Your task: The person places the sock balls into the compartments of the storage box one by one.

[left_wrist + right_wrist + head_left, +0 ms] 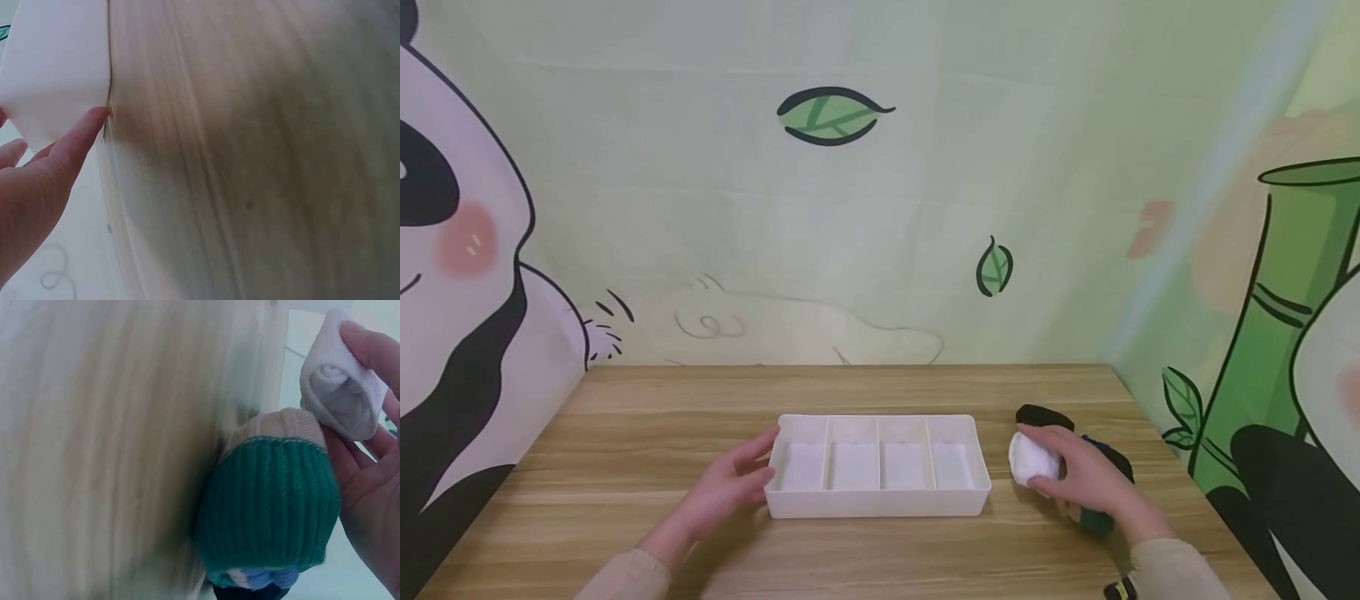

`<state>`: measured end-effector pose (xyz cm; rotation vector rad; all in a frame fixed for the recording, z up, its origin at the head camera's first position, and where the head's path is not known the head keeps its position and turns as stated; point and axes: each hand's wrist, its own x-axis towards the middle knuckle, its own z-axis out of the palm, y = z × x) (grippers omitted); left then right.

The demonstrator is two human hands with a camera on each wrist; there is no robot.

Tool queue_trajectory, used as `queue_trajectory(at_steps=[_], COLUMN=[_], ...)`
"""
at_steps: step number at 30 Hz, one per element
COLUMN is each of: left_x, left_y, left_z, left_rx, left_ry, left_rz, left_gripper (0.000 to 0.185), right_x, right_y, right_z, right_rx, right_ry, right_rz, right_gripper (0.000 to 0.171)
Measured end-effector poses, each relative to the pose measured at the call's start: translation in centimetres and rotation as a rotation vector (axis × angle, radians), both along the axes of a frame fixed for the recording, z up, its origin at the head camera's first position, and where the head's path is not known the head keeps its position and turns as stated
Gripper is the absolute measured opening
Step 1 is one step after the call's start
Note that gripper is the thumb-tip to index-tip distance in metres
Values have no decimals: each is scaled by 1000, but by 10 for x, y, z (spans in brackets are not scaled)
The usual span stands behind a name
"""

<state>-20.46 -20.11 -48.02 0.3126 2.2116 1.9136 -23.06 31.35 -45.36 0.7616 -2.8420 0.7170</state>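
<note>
A rolled white sock (1032, 459) is pinched between the thumb and fingers of my right hand (1086, 473), right of the box. In the right wrist view the white sock (344, 375) shows its coiled end. Just beside it lies a balled green ribbed sock (269, 503) with a beige cuff. My left hand (728, 483) touches the left end of a white box (880, 504) with four compartments, its fingers fairly straight. In the left wrist view a fingertip meets the lower edge of the box (59, 56).
A black rolled sock (1043, 415) lies behind the right hand, and another dark bundle (1112, 457) sits to its right. The wooden table (662, 408) ends at a printed cloth backdrop (880, 208) with a panda and bamboo.
</note>
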Motion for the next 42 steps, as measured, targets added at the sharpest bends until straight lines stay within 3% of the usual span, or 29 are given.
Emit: queue_trajectory(at_steps=[8,19,28,42], left_x=[0,0,0,1], left_y=[0,0,0,2], left_z=[1,2,0,2], left_rx=[6,-9,1,-5], left_ry=[0,-3,-14,-25], left_rz=[-1,9,19,28], left_gripper=[64,64,63,63], right_x=[-2,-6,-9,-12], right_y=[-4,-21,-44,-71], right_z=[5,22,36,41], right_rx=[-54,-92,-120,-122], right_ry=[57,44,55,97], right_rz=[20,25,107,220], right_gripper=[71,70,69,67])
